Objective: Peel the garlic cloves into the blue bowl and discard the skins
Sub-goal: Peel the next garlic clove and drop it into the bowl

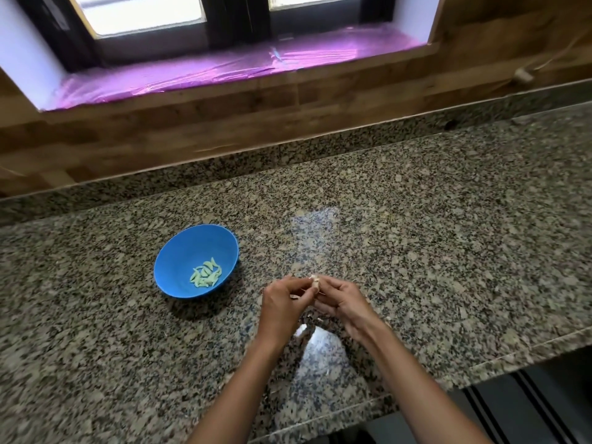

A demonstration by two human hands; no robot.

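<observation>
Head view, looking down on a speckled granite countertop (448,251).

Left: the blue bowl (182,248) stands upright on the counter, well apart from the back wall. A small heap of peeled cloves (206,273), pale green-white, lies in its bottom, toward the right side. The count is unclear, roughly 10.

Centre: the left hand (282,306) is raised just right of the bowl, not touching it. Its fingers are curled and its fingertips pinch 1 garlic clove (314,281). The clove is whitish, with skin still on it, and is held above the counter between the 2 hands.

The right hand (341,302) meets the left at the clove. Its thumb and fingertips grip the same clove from the right side.

Below the hands, a pale scrap (301,330) lies on the counter. It is too blurred to identify.

Right: the counter's front edge steps back here.

Rear: a wooden backsplash (160,129), and above it a window sill (224,70) covered in shiny pink film.
</observation>
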